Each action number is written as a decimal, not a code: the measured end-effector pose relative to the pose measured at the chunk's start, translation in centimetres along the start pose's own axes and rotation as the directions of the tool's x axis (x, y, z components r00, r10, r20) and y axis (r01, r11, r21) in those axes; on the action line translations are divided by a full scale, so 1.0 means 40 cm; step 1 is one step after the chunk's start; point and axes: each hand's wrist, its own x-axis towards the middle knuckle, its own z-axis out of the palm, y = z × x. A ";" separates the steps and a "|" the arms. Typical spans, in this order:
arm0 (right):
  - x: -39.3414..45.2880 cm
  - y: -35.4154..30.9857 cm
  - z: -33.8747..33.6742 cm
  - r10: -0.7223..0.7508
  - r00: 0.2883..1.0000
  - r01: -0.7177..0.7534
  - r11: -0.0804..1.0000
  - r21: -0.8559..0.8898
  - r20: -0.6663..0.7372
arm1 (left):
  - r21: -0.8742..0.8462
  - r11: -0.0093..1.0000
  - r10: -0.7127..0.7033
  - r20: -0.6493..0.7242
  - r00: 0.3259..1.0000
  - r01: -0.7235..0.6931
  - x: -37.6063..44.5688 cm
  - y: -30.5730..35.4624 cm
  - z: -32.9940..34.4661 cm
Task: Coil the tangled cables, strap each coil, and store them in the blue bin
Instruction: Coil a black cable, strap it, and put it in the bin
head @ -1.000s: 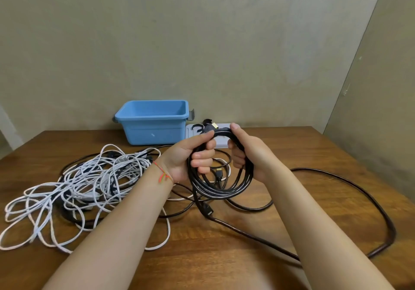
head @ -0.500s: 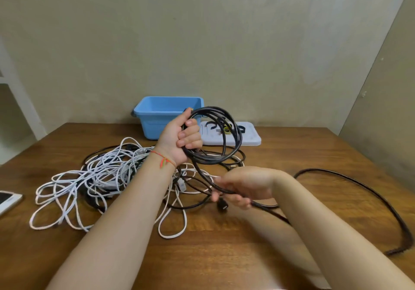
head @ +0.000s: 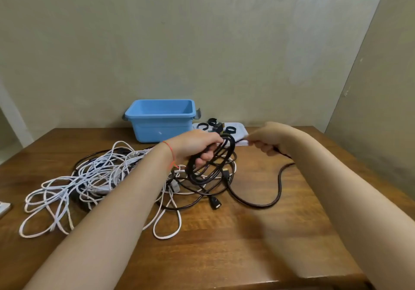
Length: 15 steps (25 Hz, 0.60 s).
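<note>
Coiling step: left hand [head: 199,147] grip clamped on the black cable coil [head: 211,166] before the blue bin [head: 160,121]; right hand [head: 269,141] pinches its tail; next, another loop.

The worktop [head: 247,240] is brown wood with visible grain and a soft sheen. The bin [head: 160,124] looks like smooth blue plastic, slightly glossy. The black cable [head: 279,186] has a smooth, faintly shiny jacket; the white cables [head: 65,190] look matt. The wall [head: 202,42] is matt and blotchy.
</note>
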 end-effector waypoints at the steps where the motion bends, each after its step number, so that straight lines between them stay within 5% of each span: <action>1: -0.007 -0.021 0.019 -0.044 0.999 0.043 0.988 0.146 -0.002 | -0.001 1.000 0.022 -0.074 0.997 -0.022 0.012 0.008 0.029; 3: -0.038 -0.057 0.062 -0.129 0.990 0.099 0.921 0.377 0.056 | -0.043 0.996 0.073 -0.210 0.975 -0.084 0.041 0.010 0.068; 5: -0.070 -0.078 0.105 -0.212 0.975 0.167 0.904 0.394 0.073 | -0.150 0.979 0.075 -0.358 0.931 -0.136 0.068 0.002 0.080; 7: -0.098 -0.093 0.149 -0.254 0.966 0.255 0.911 0.323 -0.046 | -0.391 0.902 0.010 -0.409 0.913 -0.185 0.089 -0.011 0.085; 9: -0.111 -0.106 0.186 -0.293 0.934 0.338 0.910 0.241 -0.205 | -0.661 0.722 -0.035 -0.332 0.943 -0.206 0.101 -0.020 0.082; 11: -0.112 -0.106 0.211 -0.413 0.854 0.431 0.902 -0.015 -0.315 | -0.707 0.670 -0.010 -0.313 0.950 -0.226 0.111 -0.028 0.084; 13: -0.110 -0.092 0.228 -0.538 0.802 0.485 0.841 -0.241 -0.262 | -0.703 0.680 -0.047 -0.327 0.944 -0.210 0.109 -0.028 0.085; 15: -0.111 -0.066 0.240 -0.543 0.832 0.519 0.835 -0.183 -0.116 | -0.784 0.575 -0.138 -0.374 0.917 -0.233 0.111 -0.031 0.067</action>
